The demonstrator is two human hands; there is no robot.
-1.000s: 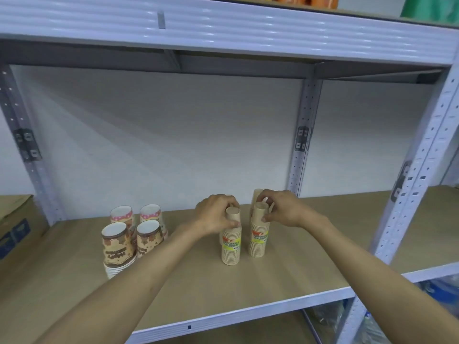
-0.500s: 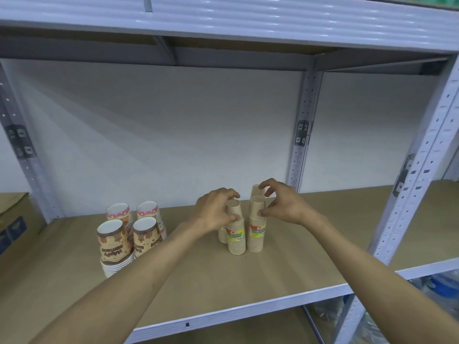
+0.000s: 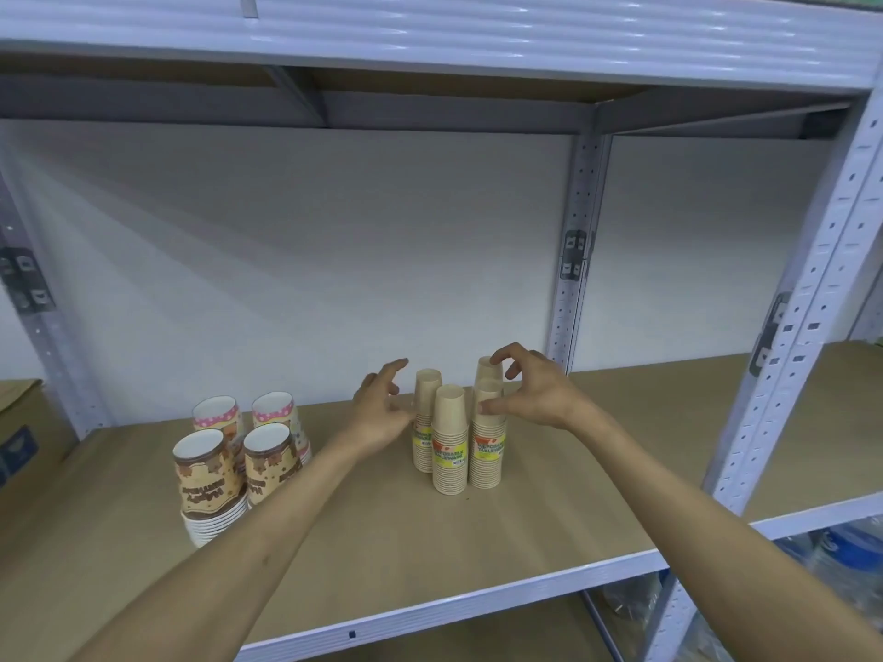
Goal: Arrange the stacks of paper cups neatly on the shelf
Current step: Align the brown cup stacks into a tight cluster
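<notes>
Several stacks of plain brown paper cups [image 3: 449, 441] with yellow labels stand upright in a tight cluster mid-shelf on the wooden shelf board [image 3: 430, 542]. My left hand [image 3: 382, 410] hovers just left of the cluster, fingers spread, holding nothing. My right hand [image 3: 535, 394] is at the right side of the cluster with curled, parted fingers; its thumb touches the front right stack [image 3: 487, 453] and a fingertip rests on the back right stack [image 3: 488, 367]. To the left stand several wider patterned cup stacks [image 3: 203, 470], two brown in front and two pink-trimmed behind.
A cardboard box [image 3: 19, 437] sits at the shelf's far left. White perforated metal uprights [image 3: 783, 375] rise on the right, another at the back [image 3: 571, 298]. The upper shelf beam [image 3: 430, 35] hangs overhead. Plastic-wrapped bottles [image 3: 841, 551] lie on the level below.
Both hands have opened and come off the tops of the brown stacks; my left hand drew back to the left. The stacks now stand closer together.
</notes>
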